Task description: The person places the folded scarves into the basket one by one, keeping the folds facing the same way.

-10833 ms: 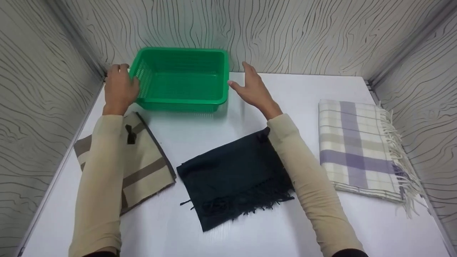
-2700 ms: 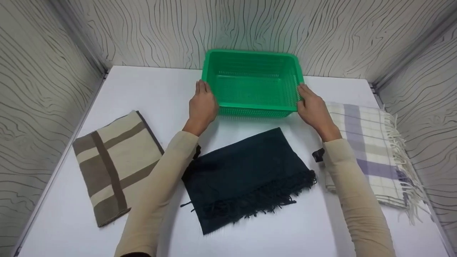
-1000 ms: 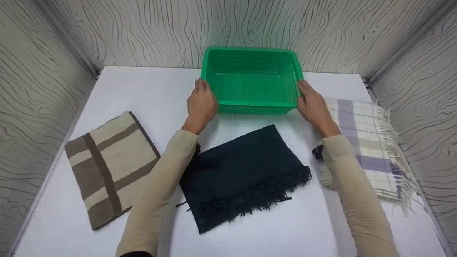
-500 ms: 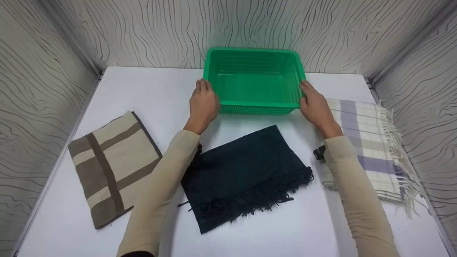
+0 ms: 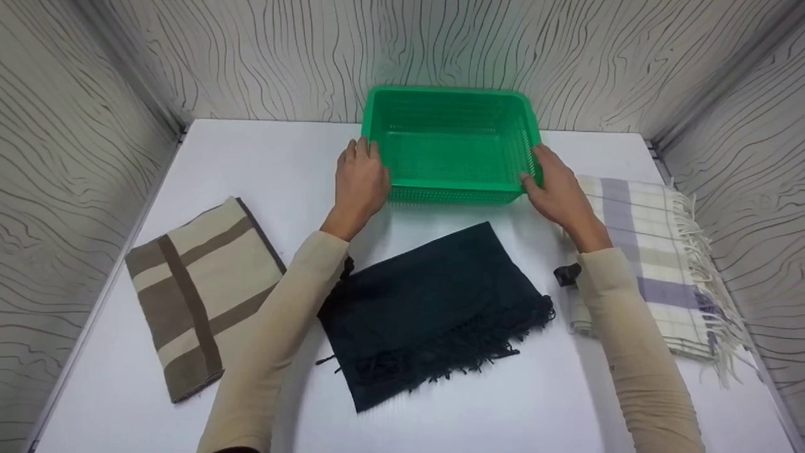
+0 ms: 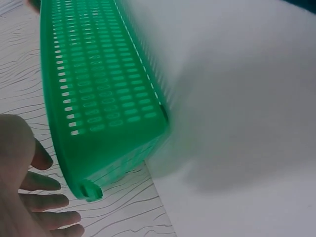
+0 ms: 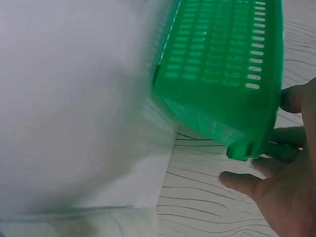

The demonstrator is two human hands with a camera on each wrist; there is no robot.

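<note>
— Basket status? Where are your hands?

— Your green basket stands at the far middle of the white table, empty. Your left hand lies against its left wall, your right hand against its right wall, fingers fairly straight, flat on the plastic.

— And what's left?

— By my reading, everything: the striped beige cloth, the dark fringed scarf and the plaid scarf all lie folded outside it.

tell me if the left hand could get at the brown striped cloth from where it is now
Probably yes. The left hand rests against the green basket, while the brown striped cloth lies flat on the table on that same side, with only bare white tabletop between them.
</note>
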